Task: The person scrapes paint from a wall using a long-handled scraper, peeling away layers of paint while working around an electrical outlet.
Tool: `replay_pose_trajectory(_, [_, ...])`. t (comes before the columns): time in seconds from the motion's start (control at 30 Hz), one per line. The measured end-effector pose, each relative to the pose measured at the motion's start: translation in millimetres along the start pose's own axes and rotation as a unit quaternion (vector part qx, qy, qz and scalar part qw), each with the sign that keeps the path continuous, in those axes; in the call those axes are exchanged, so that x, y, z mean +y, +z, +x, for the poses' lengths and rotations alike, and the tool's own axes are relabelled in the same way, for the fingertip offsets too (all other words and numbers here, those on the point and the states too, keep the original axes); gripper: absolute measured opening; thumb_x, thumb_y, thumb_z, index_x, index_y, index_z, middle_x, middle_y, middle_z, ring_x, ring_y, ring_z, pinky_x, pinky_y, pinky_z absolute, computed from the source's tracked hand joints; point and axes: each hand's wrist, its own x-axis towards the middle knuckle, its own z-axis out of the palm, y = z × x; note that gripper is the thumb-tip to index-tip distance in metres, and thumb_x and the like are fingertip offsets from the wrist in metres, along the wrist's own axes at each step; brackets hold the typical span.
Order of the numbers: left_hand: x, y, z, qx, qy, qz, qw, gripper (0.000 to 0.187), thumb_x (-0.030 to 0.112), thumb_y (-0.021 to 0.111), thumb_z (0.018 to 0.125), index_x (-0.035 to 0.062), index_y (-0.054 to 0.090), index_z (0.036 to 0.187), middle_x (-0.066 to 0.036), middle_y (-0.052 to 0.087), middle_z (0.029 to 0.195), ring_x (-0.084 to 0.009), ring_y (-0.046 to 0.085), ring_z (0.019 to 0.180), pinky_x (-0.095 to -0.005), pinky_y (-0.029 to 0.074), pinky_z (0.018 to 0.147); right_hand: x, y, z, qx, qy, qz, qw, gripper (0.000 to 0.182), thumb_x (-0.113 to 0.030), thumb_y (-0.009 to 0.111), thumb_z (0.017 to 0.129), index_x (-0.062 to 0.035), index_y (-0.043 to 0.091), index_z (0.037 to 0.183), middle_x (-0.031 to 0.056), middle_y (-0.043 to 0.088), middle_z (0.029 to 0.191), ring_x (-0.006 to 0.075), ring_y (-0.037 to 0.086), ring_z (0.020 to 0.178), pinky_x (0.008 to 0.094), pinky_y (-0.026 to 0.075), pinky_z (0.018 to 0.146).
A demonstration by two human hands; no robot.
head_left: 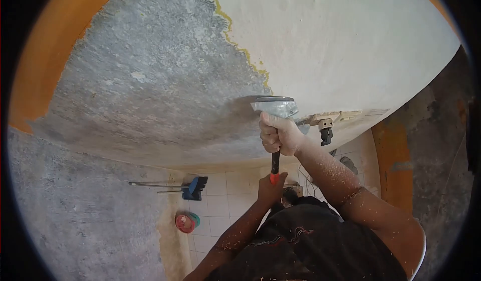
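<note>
The wall [165, 80] stands right in front, so a hand cannot push past it. The scraper [274, 106] blade lies flat on it. To the left the grey wall is bare and wide, with room to slide. To the right a wall socket [330, 118] and its plug [326, 133] stick out, just beside the right hand [278, 135]. The left hand [270, 186] blocks the space below the handle.

The scraper [275, 107] sits on the wall [325, 40] at the middle. The right hand [278, 135] is just under it at 6 o'clock, the left hand [270, 186] lower. On the floor [220, 206], the bowl [186, 222] lies at 7 o'clock, the broom [193, 187] above it.
</note>
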Motion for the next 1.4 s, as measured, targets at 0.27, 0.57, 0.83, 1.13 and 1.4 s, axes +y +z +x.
replay_pose_trajectory(0.27, [-11.2, 9.8, -12.2, -0.006, -0.03, 0.008, 1.0, 0.039, 0.034, 0.059, 0.084, 0.0014, 0.052, 0.062, -0.006, 0.05, 0.051, -0.0143, 0.049, 0.048, -0.0339, 0.04, 0.049, 15.9, -16.7, 1.7, 0.009, 0.034, 0.009, 0.999, 0.051, -0.05, 0.049, 0.086, -0.0183, 0.026, 0.052, -0.0052, 0.022, 0.045, 0.0086, 0.019, 0.036, 0.0238, 0.017, 0.036])
replay_pose_trajectory(0.57, [-6.5, 6.4, -7.0, -0.011, -0.026, -0.011, 1.0, 0.04, 0.036, 0.062, 0.081, -0.0016, 0.055, 0.068, -0.012, 0.053, 0.054, -0.0187, 0.05, 0.048, -0.0352, 0.041, 0.051, 11.5, -16.9, 1.5, -0.004, 0.027, 0.008, 1.0, 0.051, -0.053, 0.047, 0.086, -0.0188, 0.026, 0.053, -0.0048, 0.023, 0.045, 0.008, 0.019, 0.037, 0.0238, 0.018, 0.037])
replay_pose_trajectory(0.83, [-25.7, 19.1, -12.4, 0.01, 0.043, 0.036, 0.998, 0.039, 0.034, 0.062, 0.082, -0.002, 0.054, 0.068, -0.015, 0.052, 0.055, -0.0186, 0.048, 0.048, -0.0354, 0.04, 0.049, 26.0, -24.4, 2.6, 0.036, 0.036, 0.013, 0.999, 0.051, -0.052, 0.047, 0.086, -0.0187, 0.027, 0.052, -0.0051, 0.022, 0.043, 0.0096, 0.021, 0.035, 0.0254, 0.016, 0.036])
replay_pose_trajectory(1.13, [-8.8, -1.2, -2.0, 0.042, 0.027, -0.034, 0.998, 0.035, 0.032, 0.064, 0.08, -0.0015, 0.056, 0.073, -0.013, 0.053, 0.054, -0.0207, 0.05, 0.048, -0.0361, 0.042, 0.051, 21.7, 2.3, 2.4, 0.08, -0.144, -0.068, 0.984, 0.041, -0.043, 0.05, 0.086, -0.0158, 0.032, 0.061, -0.0041, 0.028, 0.048, 0.008, 0.027, 0.04, 0.023, 0.021, 0.041])
replay_pose_trajectory(1.4, [-39.8, -10.2, -35.6, -0.024, 0.134, -0.003, 0.991, 0.027, 0.024, 0.065, 0.08, 0.002, 0.052, 0.088, -0.011, 0.055, 0.072, -0.0224, 0.055, 0.065, -0.0343, 0.044, 0.061, 52.8, 12.0, -45.3, 0.157, -0.182, -0.07, 0.968, 0.03, -0.038, 0.054, 0.084, -0.0112, 0.044, 0.074, -0.0044, 0.032, 0.051, 0.0069, 0.03, 0.04, 0.0221, 0.026, 0.041])
